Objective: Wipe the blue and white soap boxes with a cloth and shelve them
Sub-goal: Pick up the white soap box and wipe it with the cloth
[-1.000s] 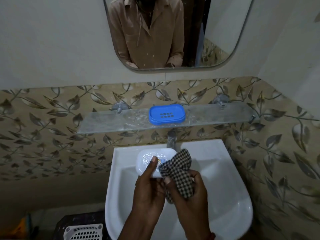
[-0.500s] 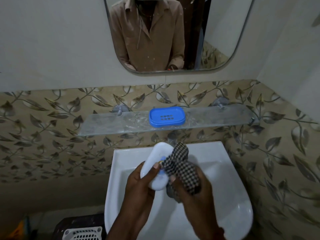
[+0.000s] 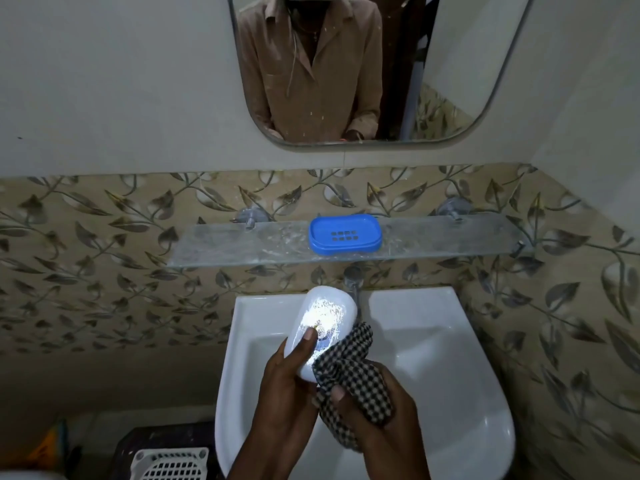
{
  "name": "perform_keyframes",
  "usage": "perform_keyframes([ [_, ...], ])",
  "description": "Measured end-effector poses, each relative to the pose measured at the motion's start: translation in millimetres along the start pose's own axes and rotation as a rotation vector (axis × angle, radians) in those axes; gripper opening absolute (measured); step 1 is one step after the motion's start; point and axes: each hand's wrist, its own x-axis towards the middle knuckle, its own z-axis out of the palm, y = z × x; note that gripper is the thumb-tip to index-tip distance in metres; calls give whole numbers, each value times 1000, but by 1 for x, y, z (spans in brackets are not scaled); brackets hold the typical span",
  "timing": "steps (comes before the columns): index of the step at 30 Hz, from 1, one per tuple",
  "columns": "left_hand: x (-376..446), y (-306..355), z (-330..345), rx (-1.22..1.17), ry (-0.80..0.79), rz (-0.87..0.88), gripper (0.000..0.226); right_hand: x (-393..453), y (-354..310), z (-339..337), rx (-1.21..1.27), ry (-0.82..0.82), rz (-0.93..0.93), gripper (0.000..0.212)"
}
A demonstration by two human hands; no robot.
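Left hand (image 3: 289,386) curls round the lower end of the white oval plastic soap box (image 3: 322,327), thumb laid across its glossy face, and holds it tilted over the white ceramic washbasin (image 3: 450,375). Right hand (image 3: 377,424), at about four o'clock from the box, grips the bunched black-and-white checked cloth (image 3: 349,372), fingers closed over the fabric; the cloth touches the box's lower right edge.

At twelve o'clock from the hands the frosted glass wall shelf (image 3: 450,237) runs under the rounded mirror (image 3: 450,81), and the blue oval plastic soap box (image 3: 345,234) sits near its middle, apart from the hands.

The white box looks light and stiff, a thin moulded shell, probably hollow. Its shiny surface catches a bright glare, so it is likely slick, more so if damp. Taking it across the narrow width, thumb on top and fingers beneath, seems the surest hold. Dropped on the ceramic it might crack. The cloth is soft and limp and folds to any curve.
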Motion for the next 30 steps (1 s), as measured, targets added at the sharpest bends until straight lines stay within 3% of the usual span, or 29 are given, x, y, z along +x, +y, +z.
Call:
perform_keyframes([
  [4, -3, -9, 0, 11, 29, 11, 47, 30, -8, -15, 128, 76, 41, 26],
  [7, -4, -7, 4, -50, 10, -35, 47, 41, -9, -24, 227, -21, 133, 36],
  [11, -2, 0, 0, -52, -49, -137, 46, 14, 12, -14, 147, -136, 210, 52],
  [16, 5, -9, -4, 76, -11, -128, 62, 37, 1, -27, 212, -178, 264, 43],
  [19, 8, -6, 0, 260, 13, -41, 48, 46, -12, -32, 209, -222, 359, 40],
  [21, 8, -7, 0, 285, 1, -104, 43, 41, -16, -29, 169, -309, 408, 35],
  [23, 6, -8, -4, 227, 24, -188, 58, 34, -16, -17, 87, -398, 427, 32],
  [25, 9, -9, -8, 305, 77, -135, 62, 25, -24, -1, 40, -303, 388, 41],
  [27, 8, -6, -5, 418, 140, -94, 60, 23, -18, 4, -156, -31, 272, 33],
  [30, 3, -4, -3, 626, 133, -14, 54, 26, -22, 18, -460, -20, 57, 10],
])
